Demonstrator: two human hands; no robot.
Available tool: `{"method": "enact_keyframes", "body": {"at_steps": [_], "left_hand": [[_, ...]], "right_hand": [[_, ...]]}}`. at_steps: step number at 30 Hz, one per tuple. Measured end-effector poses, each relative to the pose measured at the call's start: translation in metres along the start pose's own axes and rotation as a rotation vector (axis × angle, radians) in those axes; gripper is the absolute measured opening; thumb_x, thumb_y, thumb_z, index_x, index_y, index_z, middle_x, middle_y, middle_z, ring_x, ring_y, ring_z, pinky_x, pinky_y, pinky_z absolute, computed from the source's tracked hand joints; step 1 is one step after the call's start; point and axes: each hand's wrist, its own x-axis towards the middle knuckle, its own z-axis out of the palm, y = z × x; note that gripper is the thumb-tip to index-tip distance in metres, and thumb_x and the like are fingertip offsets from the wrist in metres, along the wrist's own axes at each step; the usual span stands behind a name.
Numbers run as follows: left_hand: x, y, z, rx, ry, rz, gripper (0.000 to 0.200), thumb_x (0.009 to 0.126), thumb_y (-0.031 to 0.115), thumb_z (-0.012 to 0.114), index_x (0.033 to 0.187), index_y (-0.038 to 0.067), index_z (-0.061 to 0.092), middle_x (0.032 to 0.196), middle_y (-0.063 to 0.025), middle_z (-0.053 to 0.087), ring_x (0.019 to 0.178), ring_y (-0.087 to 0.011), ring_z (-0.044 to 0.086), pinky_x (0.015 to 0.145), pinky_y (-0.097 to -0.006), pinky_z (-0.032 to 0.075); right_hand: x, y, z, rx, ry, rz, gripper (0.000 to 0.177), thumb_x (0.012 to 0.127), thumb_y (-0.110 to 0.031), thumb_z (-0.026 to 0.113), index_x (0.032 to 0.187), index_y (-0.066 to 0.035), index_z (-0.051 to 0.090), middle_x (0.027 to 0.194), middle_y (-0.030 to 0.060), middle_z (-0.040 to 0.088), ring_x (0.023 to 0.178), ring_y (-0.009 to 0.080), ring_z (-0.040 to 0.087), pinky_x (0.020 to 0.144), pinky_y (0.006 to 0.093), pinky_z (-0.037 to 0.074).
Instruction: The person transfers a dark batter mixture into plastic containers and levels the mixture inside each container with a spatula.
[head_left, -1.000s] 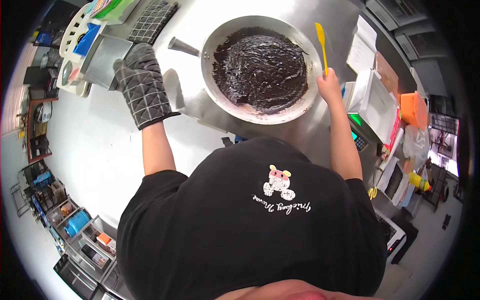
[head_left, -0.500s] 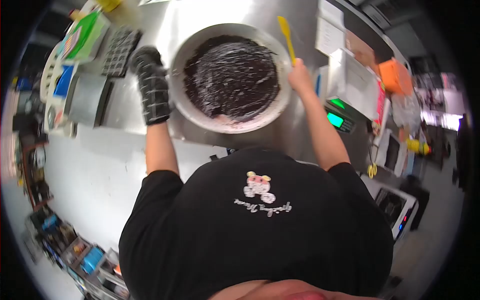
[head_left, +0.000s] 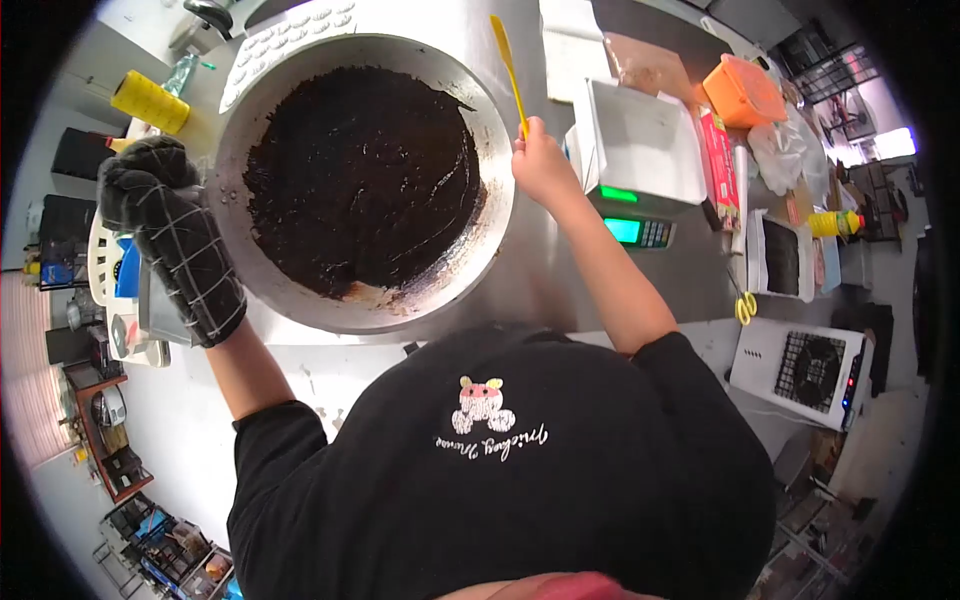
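Note:
A large round metal pan (head_left: 230, 270) holds a dark, sticky, glossy paste (head_left: 365, 180). At its left side is my left hand (head_left: 165, 225), covered by a black oven mitt with white grid lines. The mitt is curled closed against the pan's side; the exact spot it grips is hidden. Beyond the pan's right rim, my right hand (head_left: 545, 165) is bare and closed around a yellow spatula (head_left: 508, 75). The spatula points up and away, its blade clear of the paste.
Right of the pan, a white tray (head_left: 650, 140) sits on a scale (head_left: 640, 232) with a lit green display. An orange container (head_left: 745, 92) is farther right. A white sheet of round hollows (head_left: 285, 40) lies behind the pan. Back left stands a yellow roll (head_left: 150, 102).
The pan and my mitted left hand have moved left, and the pan looks larger and nearer. The mitt has gone from stretched to curled. My right hand still holds the spatula, farther left in view.

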Motion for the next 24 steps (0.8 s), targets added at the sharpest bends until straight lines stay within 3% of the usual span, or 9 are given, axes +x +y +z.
{"method": "enact_keyframes", "body": {"at_steps": [1, 3, 5, 7, 16, 18, 20, 22, 24], "left_hand": [[0.008, 0.017, 0.007, 0.001, 0.008, 0.021, 0.023, 0.096, 0.031, 0.047, 0.094, 0.008, 0.052, 0.093, -0.0050, 0.055, 0.088, -0.0158, 0.054, 0.081, -0.0290, 0.046], [0.020, 0.050, 0.029, 0.845, 0.027, 0.478, 0.021, 0.092, 0.030, 0.053, 0.095, 0.009, 0.052, 0.099, -0.0075, 0.056, 0.092, -0.0209, 0.055, 0.084, -0.0333, 0.045], [0.031, 0.090, 0.053, 1.026, -0.011, 0.617, 0.019, 0.091, 0.027, 0.054, 0.094, 0.008, 0.056, 0.097, -0.0085, 0.059, 0.090, -0.0209, 0.056, 0.082, -0.0329, 0.046], [0.031, 0.125, 0.074, 1.376, -0.109, 0.857, 0.017, 0.090, 0.021, 0.055, 0.091, 0.006, 0.063, 0.095, -0.0104, 0.065, 0.086, -0.0209, 0.059, 0.077, -0.0319, 0.047], [0.002, 0.164, 0.180, 1.427, -0.163, 0.876, 0.017, 0.090, 0.021, 0.055, 0.092, 0.006, 0.063, 0.095, -0.0104, 0.065, 0.086, -0.0210, 0.059, 0.077, -0.0322, 0.047], [-0.010, 0.163, 0.200, 1.428, -0.214, 0.856, 0.017, 0.089, 0.021, 0.055, 0.092, 0.006, 0.063, 0.095, -0.0105, 0.065, 0.086, -0.0211, 0.059, 0.077, -0.0322, 0.047], [-0.014, 0.160, 0.213, 1.428, -0.231, 0.847, 0.017, 0.089, 0.021, 0.055, 0.092, 0.006, 0.063, 0.095, -0.0105, 0.065, 0.086, -0.0211, 0.059, 0.077, -0.0323, 0.047], [-0.010, 0.158, 0.228, 1.428, -0.241, 0.858, 0.017, 0.089, 0.021, 0.055, 0.093, 0.006, 0.063, 0.095, -0.0105, 0.065, 0.086, -0.0211, 0.059, 0.077, -0.0324, 0.047], [-0.006, 0.152, 0.239, 1.426, -0.259, 0.870, 0.017, 0.089, 0.021, 0.055, 0.093, 0.006, 0.063, 0.095, -0.0105, 0.065, 0.087, -0.0211, 0.060, 0.077, -0.0324, 0.047]], "right_hand": [[0.002, -0.006, -0.014, 0.005, 0.022, -0.013, 0.021, 0.085, -0.011, 0.044, 0.104, -0.001, 0.042, 0.085, 0.0242, 0.060, 0.085, 0.0415, 0.059, 0.075, 0.0464, 0.046], [0.012, -0.006, -0.039, 0.033, 0.054, -0.065, 0.021, 0.086, -0.010, 0.043, 0.104, 0.000, 0.041, 0.084, 0.0237, 0.060, 0.083, 0.0411, 0.060, 0.074, 0.0458, 0.046], [0.028, 0.000, -0.067, -0.028, 0.116, -0.135, 0.020, 0.087, -0.012, 0.042, 0.102, 0.001, 0.041, 0.078, 0.0194, 0.060, 0.073, 0.0343, 0.063, 0.069, 0.0410, 0.049], [0.041, 0.009, -0.095, 0.109, 0.054, -0.130, 0.025, 0.086, -0.014, 0.042, 0.104, 0.003, 0.040, 0.085, 0.0253, 0.059, 0.081, 0.0409, 0.060, 0.073, 0.0461, 0.046], [0.092, 0.104, -0.197, 0.255, 0.003, -0.272, 0.024, 0.087, -0.019, 0.041, 0.103, -0.001, 0.044, 0.090, 0.0263, 0.060, 0.083, 0.0429, 0.060, 0.074, 0.0471, 0.047], [0.084, 0.123, -0.215, 0.369, -0.081, -0.184, 0.023, 0.087, -0.017, 0.040, 0.103, -0.001, 0.045, 0.087, 0.0219, 0.060, 0.078, 0.0374, 0.062, 0.070, 0.0427, 0.048], [0.086, 0.139, -0.228, 0.337, -0.053, -0.288, 0.020, 0.087, -0.008, 0.038, 0.106, -0.004, 0.044, 0.083, 0.0063, 0.059, 0.064, 0.0153, 0.055, 0.060, 0.0291, 0.048], [0.096, 0.170, -0.241, 0.269, 0.033, -0.385, 0.018, 0.083, -0.005, 0.041, 0.098, -0.004, 0.051, 0.080, 0.0035, 0.058, 0.064, 0.0136, 0.053, 0.060, 0.0274, 0.046], [0.095, 0.180, -0.261, -0.046, 0.441, -0.789, 0.019, 0.079, -0.002, 0.044, 0.093, -0.004, 0.057, 0.077, 0.0022, 0.055, 0.064, 0.0111, 0.052, 0.059, 0.0245, 0.045]]}}
